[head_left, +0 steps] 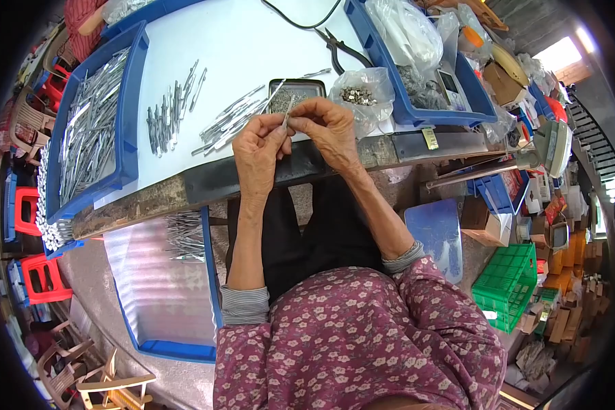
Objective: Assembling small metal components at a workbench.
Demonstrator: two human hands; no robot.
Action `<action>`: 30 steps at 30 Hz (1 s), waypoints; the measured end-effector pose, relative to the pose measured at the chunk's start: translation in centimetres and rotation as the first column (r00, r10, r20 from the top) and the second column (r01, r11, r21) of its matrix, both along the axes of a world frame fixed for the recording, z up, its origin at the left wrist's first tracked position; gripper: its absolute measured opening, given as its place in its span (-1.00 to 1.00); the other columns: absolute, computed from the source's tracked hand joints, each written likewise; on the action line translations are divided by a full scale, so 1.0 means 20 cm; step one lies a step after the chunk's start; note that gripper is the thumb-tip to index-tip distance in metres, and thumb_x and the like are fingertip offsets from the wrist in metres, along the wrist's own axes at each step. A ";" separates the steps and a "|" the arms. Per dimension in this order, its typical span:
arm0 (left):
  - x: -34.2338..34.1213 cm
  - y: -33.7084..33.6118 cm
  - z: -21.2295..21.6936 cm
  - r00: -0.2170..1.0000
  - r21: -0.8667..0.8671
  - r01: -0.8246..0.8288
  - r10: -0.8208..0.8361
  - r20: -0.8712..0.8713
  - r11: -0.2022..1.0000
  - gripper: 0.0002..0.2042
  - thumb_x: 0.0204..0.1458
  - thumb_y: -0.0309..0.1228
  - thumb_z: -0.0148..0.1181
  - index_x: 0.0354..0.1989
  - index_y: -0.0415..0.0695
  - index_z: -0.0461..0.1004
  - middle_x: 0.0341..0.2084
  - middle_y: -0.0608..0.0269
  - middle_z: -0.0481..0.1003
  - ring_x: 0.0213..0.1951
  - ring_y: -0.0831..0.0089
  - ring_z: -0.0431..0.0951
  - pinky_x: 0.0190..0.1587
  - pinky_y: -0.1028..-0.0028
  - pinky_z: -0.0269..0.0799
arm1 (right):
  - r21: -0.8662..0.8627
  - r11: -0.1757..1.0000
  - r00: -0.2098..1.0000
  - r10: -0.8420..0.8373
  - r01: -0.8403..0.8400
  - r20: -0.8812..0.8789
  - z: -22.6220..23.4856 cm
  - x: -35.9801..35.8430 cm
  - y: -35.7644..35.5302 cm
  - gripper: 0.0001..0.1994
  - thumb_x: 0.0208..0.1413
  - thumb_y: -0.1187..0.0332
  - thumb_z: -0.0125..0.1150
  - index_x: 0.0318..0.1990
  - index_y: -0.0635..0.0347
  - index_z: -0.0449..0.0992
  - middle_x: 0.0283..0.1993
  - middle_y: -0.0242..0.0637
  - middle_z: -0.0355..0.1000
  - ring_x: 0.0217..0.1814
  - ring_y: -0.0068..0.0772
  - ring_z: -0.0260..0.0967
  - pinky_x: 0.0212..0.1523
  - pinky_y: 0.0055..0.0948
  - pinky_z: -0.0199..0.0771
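left hand [258,152]: fingers pinched on lower end of thin metal strip [287,116], steadying it upright
right hand [328,123]: fingers closed on strip's upper part, working it
strip: held between both hands above surface [246,48] edge
small metal tray [295,91]: just behind hands, tiny parts within reach
blue bin [124,137]: left, strips stocked

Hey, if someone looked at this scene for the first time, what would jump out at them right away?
First, the two hands at centre: the left hand and right hand pinch a slim metal strip between them above the table's front edge. Then the blue tray at far left, heaped with long metal strips, and loose metal pieces scattered on the white tabletop just behind the hands.
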State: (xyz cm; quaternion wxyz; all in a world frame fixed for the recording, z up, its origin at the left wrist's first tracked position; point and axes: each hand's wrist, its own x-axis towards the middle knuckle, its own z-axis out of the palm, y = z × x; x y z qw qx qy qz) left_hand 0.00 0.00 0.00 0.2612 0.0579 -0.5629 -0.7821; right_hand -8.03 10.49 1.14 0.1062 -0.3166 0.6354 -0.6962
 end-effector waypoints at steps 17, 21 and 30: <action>0.02 -0.03 0.03 0.995 0.194 0.096 -0.093 -0.026 0.976 -0.86 -0.06 -0.61 0.03 -0.30 -0.36 0.38 -0.59 0.19 0.43 -0.66 0.66 0.28 -0.65 0.72 0.10 | -0.130 0.983 0.944 0.165 -0.132 0.287 0.04 -0.05 0.00 -0.87 -0.18 0.59 0.22 -0.44 0.29 0.39 -0.51 -0.38 0.39 -0.46 -0.64 0.34 -0.42 -0.67 0.36; 0.01 -0.03 0.02 0.996 0.210 0.086 -0.087 -0.007 0.974 -0.86 -0.06 -0.60 0.03 -0.29 -0.36 0.38 -0.58 0.19 0.43 -0.67 0.66 0.27 -0.64 0.72 0.09 | -0.122 0.986 0.936 0.149 -0.115 0.318 0.07 -0.03 0.00 -0.85 -0.20 0.61 0.21 -0.44 0.28 0.38 -0.50 -0.37 0.39 -0.46 -0.64 0.35 -0.41 -0.68 0.37; 0.00 0.02 0.05 0.991 0.115 -0.110 0.100 0.091 0.987 -0.88 -0.01 -0.63 -0.02 -0.29 -0.34 0.37 -0.54 0.25 0.43 -0.62 0.70 0.28 -0.58 0.74 0.16 | 0.103 0.981 0.986 -0.166 0.165 0.002 0.06 0.05 -0.07 -0.81 -0.08 0.57 0.16 -0.28 0.32 0.33 -0.40 -0.28 0.43 -0.35 -0.59 0.38 -0.32 -0.65 0.39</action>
